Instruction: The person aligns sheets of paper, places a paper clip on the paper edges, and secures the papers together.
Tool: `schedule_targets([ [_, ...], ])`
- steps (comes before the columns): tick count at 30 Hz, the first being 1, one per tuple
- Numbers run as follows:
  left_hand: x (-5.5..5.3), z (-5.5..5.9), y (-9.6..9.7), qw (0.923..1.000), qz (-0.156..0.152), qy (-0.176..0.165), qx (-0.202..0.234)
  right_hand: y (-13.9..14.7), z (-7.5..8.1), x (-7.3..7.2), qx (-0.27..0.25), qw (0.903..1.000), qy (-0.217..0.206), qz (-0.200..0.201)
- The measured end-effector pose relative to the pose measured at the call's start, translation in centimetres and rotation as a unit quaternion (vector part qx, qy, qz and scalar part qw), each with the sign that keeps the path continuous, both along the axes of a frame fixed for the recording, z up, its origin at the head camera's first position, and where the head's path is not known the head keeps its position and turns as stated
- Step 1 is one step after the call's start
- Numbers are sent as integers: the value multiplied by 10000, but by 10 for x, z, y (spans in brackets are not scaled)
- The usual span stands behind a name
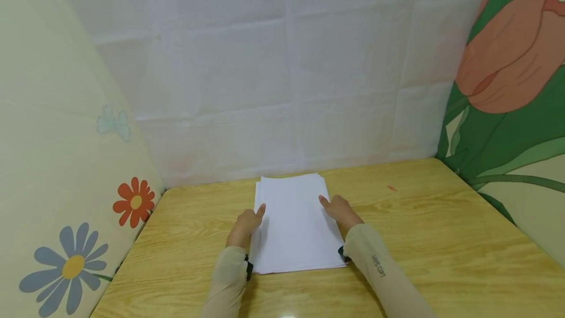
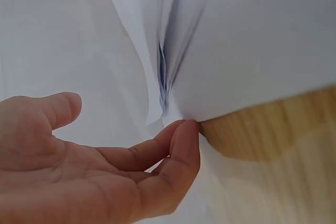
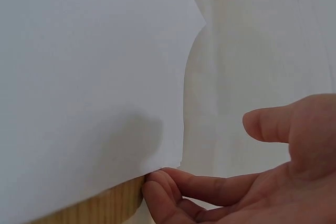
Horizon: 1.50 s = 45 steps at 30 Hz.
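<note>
A stack of white paper sits at the middle of the wooden table, with sheets jutting out unevenly at its left and far edges. Along its left side is my left hand; in the left wrist view its bent fingertips touch the edge of the paper, where several sheets gape apart, and the thumb stands away. My right hand is at the opposite side. The right wrist view shows its fingertips against the edge of the paper, thumb raised clear. Whether the stack is slightly lifted I cannot tell.
The wood-grain table has a small red mark at its far right. A creased white cloth hangs behind it. Flower-printed panels stand at the left and right.
</note>
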<state>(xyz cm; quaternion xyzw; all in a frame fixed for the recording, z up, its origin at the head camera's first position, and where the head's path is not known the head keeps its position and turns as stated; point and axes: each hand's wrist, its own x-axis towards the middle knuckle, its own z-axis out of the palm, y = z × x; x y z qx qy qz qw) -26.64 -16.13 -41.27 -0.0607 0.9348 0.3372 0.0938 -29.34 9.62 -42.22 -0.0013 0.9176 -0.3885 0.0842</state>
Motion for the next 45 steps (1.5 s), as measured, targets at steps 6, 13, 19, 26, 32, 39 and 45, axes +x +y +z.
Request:
schedule_targets([
  [6,-2,-3,3,10000,-7,79,19,-3,1,1,-106,9999,23,81],
  [13,0,-3,6,9999,-80,82,120,-7,-1,0,55,10000,56,-10],
  [19,0,-3,8,9997,-120,161,114,-7,-1,1,16,9999,135,29],
  [26,-4,-7,10,9998,43,204,38,-7,2,4,-17,9998,215,-6],
  [32,-4,-8,10,9993,172,168,294,-9,-1,2,17,9996,223,-164],
  [39,-7,-11,7,9960,373,29,807,-8,-3,2,-18,9993,355,-61],
  [45,-7,-14,2,9888,685,-85,1324,-8,-3,3,20,9995,300,4],
])
